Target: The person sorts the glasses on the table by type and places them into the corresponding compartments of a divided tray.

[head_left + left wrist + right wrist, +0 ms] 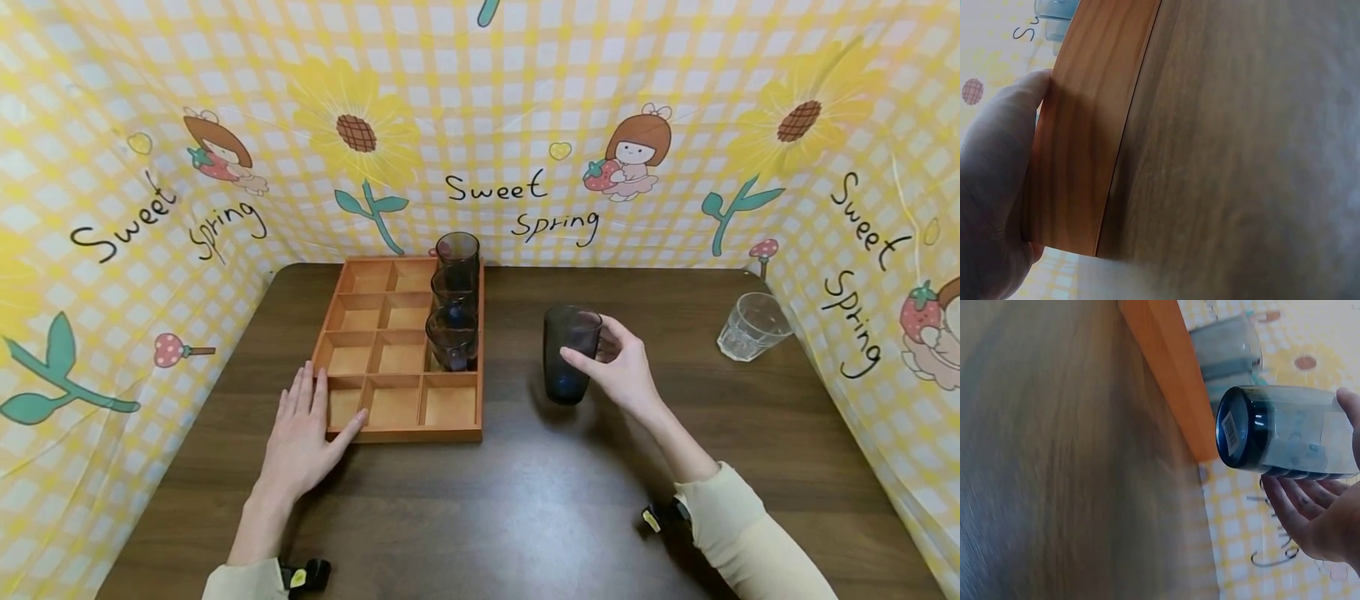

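Observation:
My right hand [622, 375] grips a dark tinted drinking glass [566, 354] by its side, to the right of the wooden box. In the right wrist view the glass [1291, 431] shows a barcode sticker on its base, lifted off the table. My left hand [300, 442] rests on the near left corner of the divided wooden box [408, 435], fingers along its left side and thumb over the front edge. Three dark glasses stand in the box's right column: a far one [459, 250], a middle one [453, 287] and a nearer one [452, 337]. The front right compartment [450, 400] holds nothing.
A clear faceted glass [753, 327] stands at the right of the dark wooden table [525, 508]. Yellow checked cloth [495, 100] with printed flowers rises as walls at the back and both sides. The box's left and middle columns hold no glasses.

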`<action>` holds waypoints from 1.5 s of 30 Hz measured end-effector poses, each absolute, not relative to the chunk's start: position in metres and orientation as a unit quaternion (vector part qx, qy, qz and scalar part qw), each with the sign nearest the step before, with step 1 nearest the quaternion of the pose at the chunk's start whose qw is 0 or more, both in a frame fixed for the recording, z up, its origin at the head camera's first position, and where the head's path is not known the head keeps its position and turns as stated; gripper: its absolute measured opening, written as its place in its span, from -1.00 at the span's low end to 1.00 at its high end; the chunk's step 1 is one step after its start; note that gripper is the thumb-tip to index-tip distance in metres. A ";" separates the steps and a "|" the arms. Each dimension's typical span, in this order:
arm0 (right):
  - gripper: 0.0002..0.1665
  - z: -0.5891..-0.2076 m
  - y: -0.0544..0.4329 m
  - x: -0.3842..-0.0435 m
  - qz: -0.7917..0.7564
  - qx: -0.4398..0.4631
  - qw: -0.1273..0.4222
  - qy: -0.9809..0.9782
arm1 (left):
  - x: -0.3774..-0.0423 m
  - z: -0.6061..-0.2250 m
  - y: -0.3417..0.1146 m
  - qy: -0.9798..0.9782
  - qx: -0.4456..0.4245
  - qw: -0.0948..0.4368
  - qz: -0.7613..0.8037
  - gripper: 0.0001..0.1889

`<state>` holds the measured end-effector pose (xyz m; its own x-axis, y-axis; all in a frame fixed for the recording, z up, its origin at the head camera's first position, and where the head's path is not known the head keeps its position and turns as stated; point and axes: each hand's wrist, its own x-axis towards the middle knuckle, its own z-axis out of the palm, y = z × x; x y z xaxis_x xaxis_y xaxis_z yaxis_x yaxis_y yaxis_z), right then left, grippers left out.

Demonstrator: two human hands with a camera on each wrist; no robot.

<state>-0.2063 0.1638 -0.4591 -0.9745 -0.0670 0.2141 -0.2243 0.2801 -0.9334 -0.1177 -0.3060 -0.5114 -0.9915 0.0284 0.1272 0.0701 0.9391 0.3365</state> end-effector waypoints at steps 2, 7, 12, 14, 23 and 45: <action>-0.31 -0.459 0.159 -0.202 0.594 0.097 0.061 -0.796 | -0.118 -0.510 -0.306 -0.982 -0.025 0.062 -0.174 0.12; -0.24 -0.460 0.144 -0.194 0.610 0.111 0.043 -0.784 | -0.117 -0.511 -0.306 -0.982 -0.026 0.064 -0.174 0.12; -0.19 -0.461 0.128 -0.188 0.626 0.131 0.022 -0.769 | -0.116 -0.513 -0.307 -0.983 -0.025 0.063 -0.171 0.13; -0.18 -0.461 0.121 -0.186 0.631 0.135 0.013 -0.764 | -0.116 -0.513 -0.307 -0.983 -0.024 0.064 -0.169 0.13; -0.25 -0.455 0.089 -0.182 0.650 0.131 0.001 -0.749 | -0.116 -0.511 -0.309 -0.985 -0.023 0.067 -0.158 0.14; -0.12 -0.472 0.034 -0.177 0.746 0.146 0.017 -0.650 | -0.119 -0.511 -0.307 -0.985 -0.021 0.063 -0.159 0.14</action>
